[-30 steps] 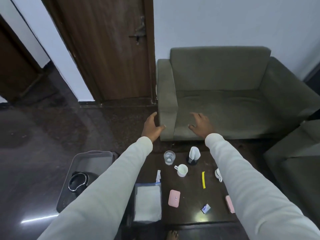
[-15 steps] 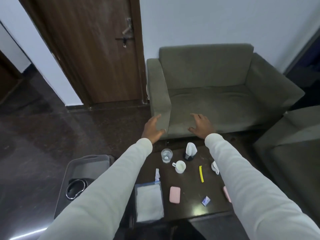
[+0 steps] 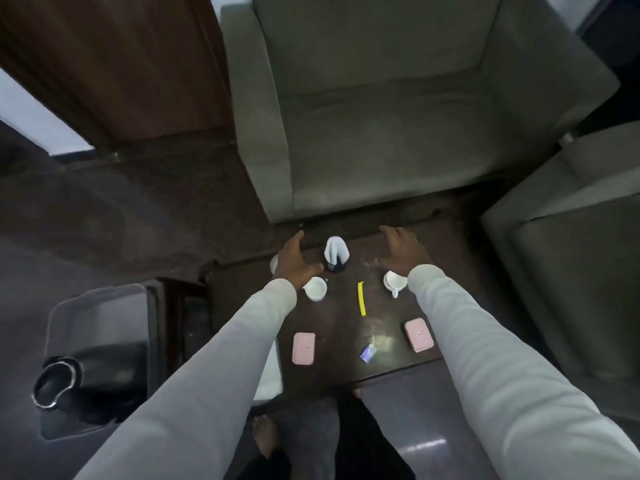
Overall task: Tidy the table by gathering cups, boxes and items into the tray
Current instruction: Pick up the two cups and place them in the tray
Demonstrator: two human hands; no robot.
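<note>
On the dark low table (image 3: 339, 355) stand two white cups (image 3: 315, 288) (image 3: 394, 282), a black holder with white napkins (image 3: 336, 253), a yellow strip (image 3: 361, 298), two pink boxes (image 3: 303, 348) (image 3: 418, 334) and a small blue packet (image 3: 367, 353). My left hand (image 3: 294, 261) hovers open over the table's far left, just beyond the left cup and covering a glass (image 3: 274, 264). My right hand (image 3: 401, 252) hovers open beyond the right cup. The grey tray (image 3: 97, 313) sits to the left with a black, chrome-rimmed object (image 3: 57, 381) in it.
A grey armchair (image 3: 381, 116) stands right behind the table and a second one (image 3: 571, 254) at the right. A white folded cloth (image 3: 270, 375) lies under my left sleeve. A wooden door (image 3: 114, 64) is at the back left. My bare foot (image 3: 265, 433) shows below.
The view has tilted down and moved closer. Both hands have dropped from in front of the armchair to just above the far part of the table, still holding nothing.
</note>
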